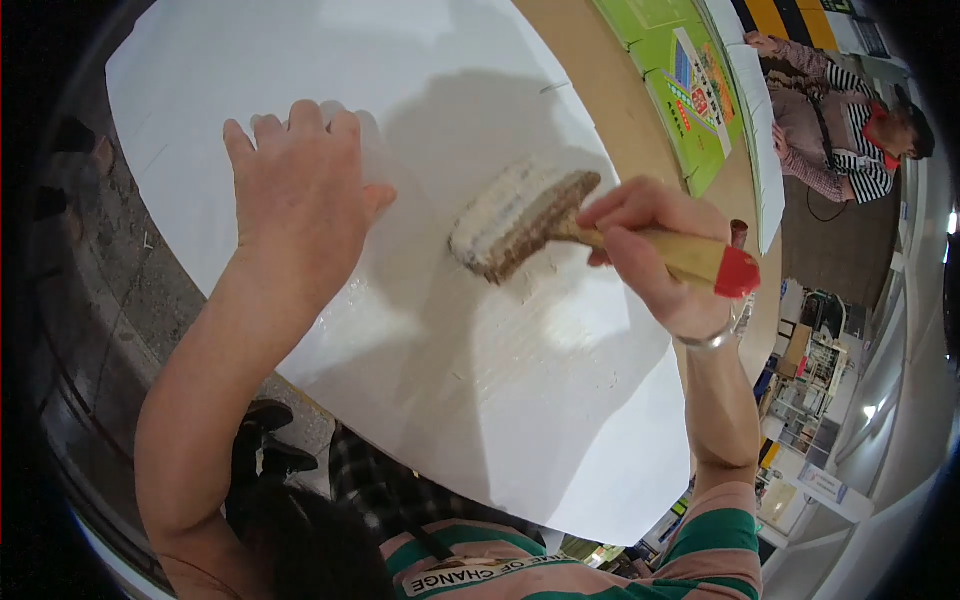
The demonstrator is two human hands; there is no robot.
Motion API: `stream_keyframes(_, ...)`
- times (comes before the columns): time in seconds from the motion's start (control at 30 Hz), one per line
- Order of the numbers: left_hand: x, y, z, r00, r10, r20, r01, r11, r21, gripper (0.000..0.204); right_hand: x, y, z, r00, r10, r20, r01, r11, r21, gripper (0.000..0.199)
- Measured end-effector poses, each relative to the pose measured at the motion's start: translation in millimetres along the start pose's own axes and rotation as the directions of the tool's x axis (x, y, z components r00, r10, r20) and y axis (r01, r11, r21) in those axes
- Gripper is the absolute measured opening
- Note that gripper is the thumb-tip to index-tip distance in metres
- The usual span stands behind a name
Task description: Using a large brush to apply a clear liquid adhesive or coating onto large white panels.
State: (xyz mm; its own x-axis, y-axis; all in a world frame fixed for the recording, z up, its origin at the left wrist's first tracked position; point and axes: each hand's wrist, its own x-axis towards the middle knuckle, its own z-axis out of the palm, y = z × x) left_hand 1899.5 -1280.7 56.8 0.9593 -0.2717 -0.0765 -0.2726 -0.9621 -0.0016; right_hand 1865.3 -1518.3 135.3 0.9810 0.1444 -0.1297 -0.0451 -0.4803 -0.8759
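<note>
White sheet point(570, 465), roomy toward lower edge; right grip point(645, 262) clasping brush point(525, 222); left grip point(300, 190) spread, apparently touching sheet.

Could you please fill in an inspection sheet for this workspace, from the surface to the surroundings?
Surface: tan tabletop, partly covered by a large white sheet with glossy streaks.
Job's things: wide wooden-handled brush with whitish-coated bristles and a red handle end.
Clutter: green printed sheets toward the far right.
Hands: left hand palm-down on the white sheet; right hand gripping the brush handle.
Cables: thin dark loop near a co-worker, possibly a cable; cannot confirm.
Surroundings: gray floor at left, equipment at right.
</note>
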Motion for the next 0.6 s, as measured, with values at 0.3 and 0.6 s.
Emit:
stream_keyframes(0.3, 11.3, -1.2, -8.8, 0.992, 0.073, 0.106, -0.073, 0.997, 0.0, 0.063, 1.1, 3.6, -10.9, 1.0, -0.003, -0.008, 0.003, 1.0, -0.029, 0.002)
stream_keyframes(0.6, 12.5, -1.7, -8.9, 0.992, 0.079, 0.102, -0.078, 0.997, -0.011, 0.056, 4.0, 11.6, -22.5, 0.991, 0.132, 0.024, -0.134, 0.987, 0.093, 0.006)
